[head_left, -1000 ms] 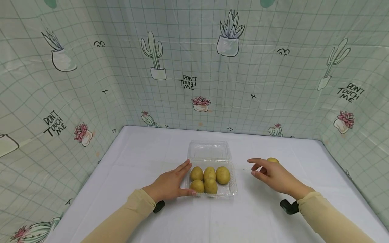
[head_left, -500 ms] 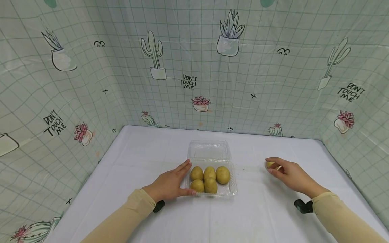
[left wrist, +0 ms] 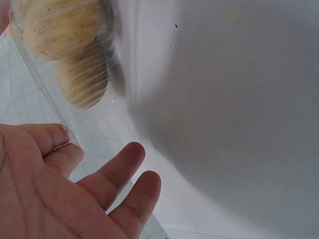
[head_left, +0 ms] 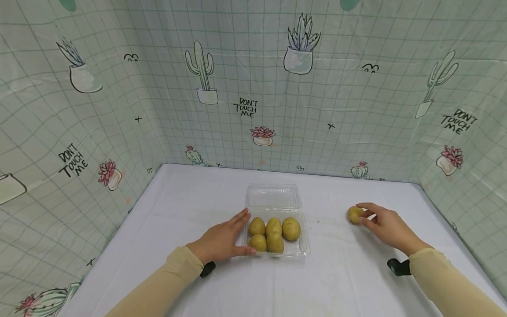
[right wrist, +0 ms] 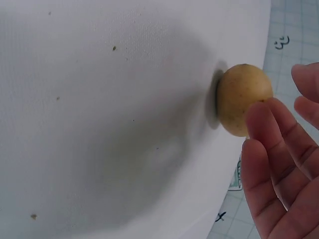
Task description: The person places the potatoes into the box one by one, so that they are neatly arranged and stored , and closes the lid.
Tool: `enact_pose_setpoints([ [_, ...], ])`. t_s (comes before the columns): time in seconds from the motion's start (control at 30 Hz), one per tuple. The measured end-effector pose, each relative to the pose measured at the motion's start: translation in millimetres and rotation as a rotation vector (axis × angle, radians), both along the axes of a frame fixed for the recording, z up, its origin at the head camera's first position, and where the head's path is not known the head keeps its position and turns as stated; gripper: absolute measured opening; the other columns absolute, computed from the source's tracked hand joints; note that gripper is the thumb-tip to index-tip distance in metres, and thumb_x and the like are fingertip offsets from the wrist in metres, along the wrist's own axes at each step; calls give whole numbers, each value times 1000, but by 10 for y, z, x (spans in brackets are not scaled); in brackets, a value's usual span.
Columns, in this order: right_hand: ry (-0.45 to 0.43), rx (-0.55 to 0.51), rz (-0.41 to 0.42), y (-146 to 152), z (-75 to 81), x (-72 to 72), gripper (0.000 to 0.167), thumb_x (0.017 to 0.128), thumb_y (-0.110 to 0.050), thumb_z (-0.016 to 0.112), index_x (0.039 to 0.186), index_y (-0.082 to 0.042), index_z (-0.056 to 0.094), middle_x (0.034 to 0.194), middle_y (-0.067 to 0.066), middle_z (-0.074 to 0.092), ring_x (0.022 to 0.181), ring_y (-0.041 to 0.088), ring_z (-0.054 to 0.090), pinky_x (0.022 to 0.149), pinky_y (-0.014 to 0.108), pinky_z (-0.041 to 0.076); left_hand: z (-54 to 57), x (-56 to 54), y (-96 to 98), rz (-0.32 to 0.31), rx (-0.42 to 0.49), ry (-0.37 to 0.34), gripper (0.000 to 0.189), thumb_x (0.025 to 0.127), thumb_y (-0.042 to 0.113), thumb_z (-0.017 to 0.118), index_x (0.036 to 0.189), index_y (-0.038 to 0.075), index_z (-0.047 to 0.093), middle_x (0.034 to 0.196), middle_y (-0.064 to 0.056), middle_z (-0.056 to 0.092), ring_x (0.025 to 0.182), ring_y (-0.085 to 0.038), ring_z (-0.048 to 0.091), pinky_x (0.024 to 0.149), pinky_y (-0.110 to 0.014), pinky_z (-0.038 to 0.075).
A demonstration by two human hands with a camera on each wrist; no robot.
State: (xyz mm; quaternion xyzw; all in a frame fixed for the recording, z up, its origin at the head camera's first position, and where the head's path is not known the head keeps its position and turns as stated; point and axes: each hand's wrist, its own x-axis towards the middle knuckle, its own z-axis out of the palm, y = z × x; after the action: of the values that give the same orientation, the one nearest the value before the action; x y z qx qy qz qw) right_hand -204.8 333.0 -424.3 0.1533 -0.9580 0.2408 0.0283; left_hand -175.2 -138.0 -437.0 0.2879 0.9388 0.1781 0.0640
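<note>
In the head view, a clear plastic clamshell box (head_left: 298,250) lies with its lid laid back. Several yellow potatoes (head_left: 291,229) fill its base, except at the front right corner. My left hand (head_left: 222,237) spreads along the box's left side, thumb at the front rim and fingertips by the hinge. In the left wrist view, two fingers (left wrist: 65,159) touch the rim while two others stretch free. A lone potato (right wrist: 244,94) rests on the table to the right. My right hand (head_left: 390,226) hovers just right of it, fingers loosely bent and apart from the thumb, not gripping it.
A white cloth covers the table (head_left: 190,198), with small dark crumbs between the box and the lone potato. Grid-patterned curtains (head_left: 317,145) with cactus prints enclose the back and both sides. Dark wrist camera mounts (head_left: 398,267) hang below the sleeves.
My right hand has moved rightward from near the box, past the lone potato to its right side, uncovering it. The left hand, the box and the potatoes inside stay put.
</note>
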Motion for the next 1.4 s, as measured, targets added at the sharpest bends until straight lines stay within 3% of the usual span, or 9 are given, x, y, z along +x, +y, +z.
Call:
enact_pose_setpoints([
  [0.33, -10, 71, -10, 46, -91, -82, 42, 94, -14, 68, 132, 0, 58, 98, 9, 64, 78, 18, 59, 65, 37, 48, 12, 0, 8, 2, 7, -5, 102, 86, 66, 65, 158, 5, 26, 165, -7, 18, 139, -33, 40, 105, -49, 41],
  [0.57, -29, 51, -41, 21, -162, -104, 45, 97, -22, 67, 135, -2, 54, 116, 27, 59, 86, 29, 64, 73, 49, 52, 24, 16, 5, 1, 6, 1, 102, 85, 66, 66, 157, 4, 27, 165, -7, 19, 138, -34, 41, 105, -49, 41],
  [0.73, -64, 20, -55, -18, -173, -129, 45, 98, -21, 65, 137, -3, 51, 128, 32, 57, 90, 31, 67, 75, 49, 52, 21, 15, 2, 2, 5, 1, 103, 85, 66, 65, 158, 5, 26, 165, -7, 19, 138, -34, 41, 105, -50, 41],
  [1.03, -118, -5, -120, -65, -199, -155, 46, 100, -24, 63, 138, -3, 47, 131, 37, 52, 103, 44, 63, 81, 57, 50, 12, 3, 3, 5, -1, 4, 102, 85, 66, 65, 158, 6, 26, 165, -6, 18, 138, -34, 41, 105, -50, 41],
  [1.3, -95, -26, -100, -83, -223, -204, 53, 96, -16, 67, 139, 6, 46, 126, 37, 54, 95, 39, 64, 80, 54, 51, 21, 6, 5, 7, 6, -2, 102, 85, 66, 66, 158, 6, 27, 165, -5, 18, 138, -34, 41, 105, -50, 40],
  [1.4, -112, -43, -108, -94, -234, -211, 52, 95, -16, 67, 139, 5, 46, 127, 37, 53, 98, 41, 64, 81, 53, 51, 23, 8, 6, 7, 4, -1, 102, 85, 66, 66, 158, 6, 26, 165, -6, 18, 138, -34, 40, 105, -51, 40],
])
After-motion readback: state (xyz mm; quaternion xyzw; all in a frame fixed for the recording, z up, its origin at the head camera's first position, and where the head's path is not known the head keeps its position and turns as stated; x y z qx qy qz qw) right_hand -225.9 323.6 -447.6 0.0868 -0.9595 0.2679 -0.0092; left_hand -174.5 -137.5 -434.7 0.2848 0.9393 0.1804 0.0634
